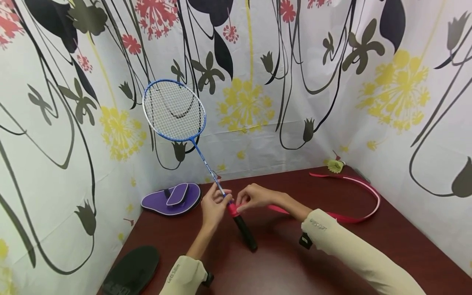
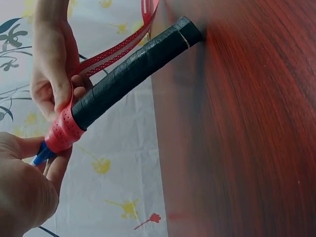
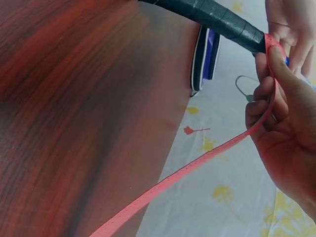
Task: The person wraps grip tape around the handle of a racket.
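A blue and white badminton racket (image 1: 173, 110) leans up to the left, its black handle (image 2: 133, 69) pointing down toward the table. My left hand (image 1: 214, 205) pinches the blue shaft just above the handle. Red perforated grip tape (image 2: 64, 131) is wound round the top of the handle. My right hand (image 1: 254, 196) pinches the tape close to that wound part. From the right fingers the loose tape (image 3: 187, 168) trails away, and its far length curves over the table at the right in the head view.
A purple paddle case (image 1: 171, 200) lies at the back left of the brown table (image 1: 273, 266). A dark oval paddle (image 1: 132, 270) is at the front left. A yellow shuttlecock (image 1: 335, 165) sits in the far right corner. Floral curtains (image 1: 254, 151) surround the table.
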